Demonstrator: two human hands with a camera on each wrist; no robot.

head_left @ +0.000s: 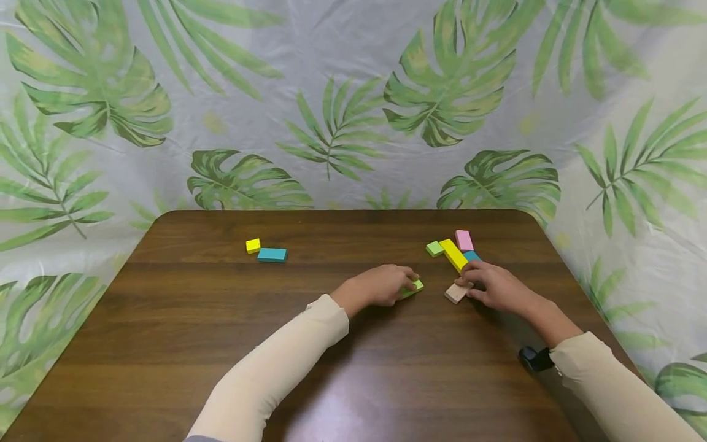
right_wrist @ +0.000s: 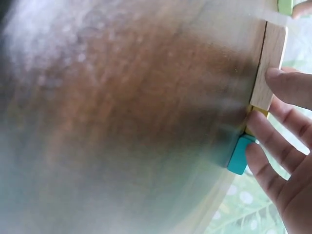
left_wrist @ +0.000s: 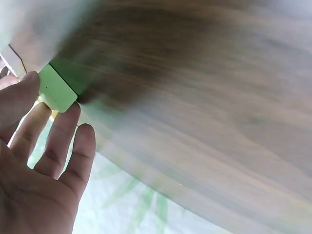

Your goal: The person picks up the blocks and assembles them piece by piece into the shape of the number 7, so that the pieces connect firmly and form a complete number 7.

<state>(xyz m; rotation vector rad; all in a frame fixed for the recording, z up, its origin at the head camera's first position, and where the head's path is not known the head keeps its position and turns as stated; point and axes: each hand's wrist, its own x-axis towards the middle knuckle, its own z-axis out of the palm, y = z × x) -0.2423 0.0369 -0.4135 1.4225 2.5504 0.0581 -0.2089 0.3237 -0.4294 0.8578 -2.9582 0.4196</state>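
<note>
Far left of table (head_left: 309,344): small yellow block (head_left: 253,246), teal block (head_left: 272,255) just beside it. Left hand (head_left: 381,285): grip narrowed to block thickness, thumb and fingers pinching light green block (head_left: 412,288) near table centre-right. Next, small green block (head_left: 434,248) by long yellow block (head_left: 453,254). Wooden block (head_left: 455,293) nearer the person, pinched in right hand (head_left: 493,284), grip likewise narrowed. Pink block (head_left: 464,240) behind, blue block (head_left: 471,255) beside long yellow, partly hidden by right hand
</note>
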